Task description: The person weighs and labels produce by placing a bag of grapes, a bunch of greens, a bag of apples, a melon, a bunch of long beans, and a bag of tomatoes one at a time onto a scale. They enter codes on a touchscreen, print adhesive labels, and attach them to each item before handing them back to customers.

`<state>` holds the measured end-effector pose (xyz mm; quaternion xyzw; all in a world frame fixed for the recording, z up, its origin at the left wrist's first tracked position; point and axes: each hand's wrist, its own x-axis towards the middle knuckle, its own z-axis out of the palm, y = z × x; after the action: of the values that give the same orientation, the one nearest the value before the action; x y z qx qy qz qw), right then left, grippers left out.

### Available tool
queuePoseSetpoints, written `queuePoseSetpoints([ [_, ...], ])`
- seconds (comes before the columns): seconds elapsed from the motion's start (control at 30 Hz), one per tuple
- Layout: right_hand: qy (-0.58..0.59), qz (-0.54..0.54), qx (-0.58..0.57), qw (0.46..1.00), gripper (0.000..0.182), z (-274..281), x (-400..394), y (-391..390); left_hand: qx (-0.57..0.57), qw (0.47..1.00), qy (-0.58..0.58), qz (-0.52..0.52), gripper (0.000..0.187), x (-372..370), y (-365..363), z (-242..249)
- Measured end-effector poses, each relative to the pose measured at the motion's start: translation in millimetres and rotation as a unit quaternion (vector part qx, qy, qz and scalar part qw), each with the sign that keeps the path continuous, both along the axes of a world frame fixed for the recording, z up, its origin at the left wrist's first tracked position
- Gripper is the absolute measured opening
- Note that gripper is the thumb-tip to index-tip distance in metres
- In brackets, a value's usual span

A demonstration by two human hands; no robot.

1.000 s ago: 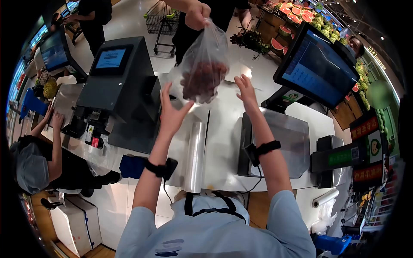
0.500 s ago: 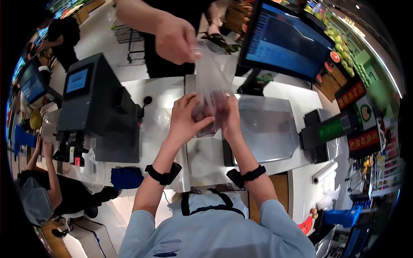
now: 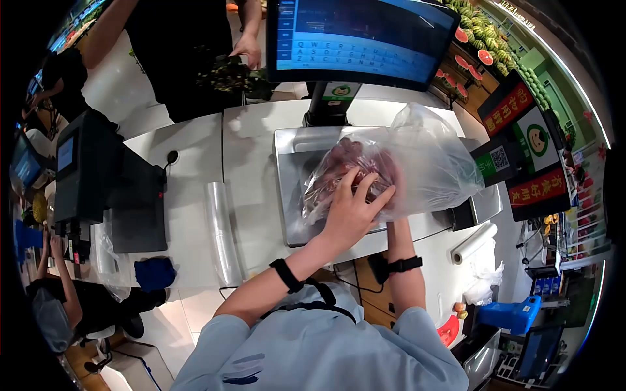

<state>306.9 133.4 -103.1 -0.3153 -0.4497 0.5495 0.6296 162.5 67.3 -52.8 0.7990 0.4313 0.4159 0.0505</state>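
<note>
A clear plastic bag of fruit [image 3: 345, 163], with dark reddish round fruit bunched in its left part, lies over the metal scale plate [image 3: 287, 225]. My left hand [image 3: 355, 205] grips the bag from the near side, fingers apart and bent over the fruit. On the bag's right side, my right hand [image 3: 395, 186] is closed around the fruit end, seen only partly through the film; its fingertips are hidden. The bag's loose, puffed-up part [image 3: 437, 163] spreads to the right. Whether the bag's underside touches the plate is hard to see.
A monitor [image 3: 365, 42] with an on-screen keyboard stands behind the scale. Signs with a QR code [image 3: 499, 158] are at right. A roll of plastic bags [image 3: 223, 231] lies left of the scale, near a dark machine [image 3: 107, 182]. Across the counter, a person's hand [image 3: 246, 49] is near leafy greens [image 3: 228, 75].
The bag of fruit has moved right, from beside the scale to over its plate, with both my hands on it. The other person's hand has let go of the bag's top.
</note>
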Motion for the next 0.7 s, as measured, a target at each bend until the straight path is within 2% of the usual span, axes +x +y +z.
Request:
queuePoseSetpoints([
  [0.07,0.028,-0.006,-0.042,0.999,0.04,-41,37,35,0.024,1.0,-0.001,-0.004,0.066,21,15,-16],
  [0.1,0.054,-0.012,-0.081,0.995,0.038,-40,44,44,0.05,0.999,-0.003,-0.009,0.066,30,24,-16],
  [0.13,0.052,-0.012,-0.083,0.995,0.038,-36,57,45,0.045,0.997,0.045,-0.031,0.06,31,30,-18],
  [0.17,-0.209,-0.044,-0.033,0.976,0.036,-32,72,46,0.044,0.998,0.044,-0.03,0.06,34,35,-21],
  [0.2,-0.453,-0.072,0.02,0.889,0.033,-19,77,44,0.05,0.994,0.082,-0.043,0.058,36,40,-27],
  [0.23,-0.451,-0.07,0.021,0.89,0.033,-14,79,39,0.056,0.99,0.121,-0.055,0.055,38,43,-29],
  [0.3,-0.502,-0.101,0.143,0.847,0.03,-9,78,25,0.047,0.988,0.13,-0.071,0.051,44,45,-30],
  [0.33,-0.543,-0.113,0.132,0.821,0.033,-9,82,27,0.037,0.989,0.132,-0.06,0.053,48,43,-29],
  [0.37,-0.541,-0.113,0.134,0.822,0.033,-12,87,27,0.026,0.99,0.133,-0.048,0.056,52,41,-29],
  [0.4,-0.503,-0.112,0.111,0.85,0.034,-17,92,25,-0.032,0.986,0.15,-0.064,0.066,53,36,-16],
  [0.43,-0.463,-0.109,0.088,0.875,0.036,-25,97,21,-0.033,0.986,0.152,-0.061,0.066,54,32,-11],
  [0.47,-0.523,-0.172,0.134,0.824,0.036,-53,115,20,-0.053,0.985,0.134,-0.096,0.072,56,29,-7],
  [0.53,-0.617,-0.166,0.167,0.751,0.034,-65,144,2,-0.094,0.974,0.096,-0.181,0.082,52,19,1],
  [0.6,-0.597,-0.217,0.084,0.767,0.032,-82,160,-20,-0.045,0.969,0.062,-0.237,0.066,42,10,3],
  [0.63,-0.569,-0.229,-0.015,0.79,0.031,-75,159,-32,-0.022,0.963,0.047,-0.265,0.059,32,9,8],
  [0.7,-0.494,-0.26,-0.006,0.83,0.03,-85,165,-47,0.03,0.973,0.043,-0.225,0.046,-3,14,25],
])
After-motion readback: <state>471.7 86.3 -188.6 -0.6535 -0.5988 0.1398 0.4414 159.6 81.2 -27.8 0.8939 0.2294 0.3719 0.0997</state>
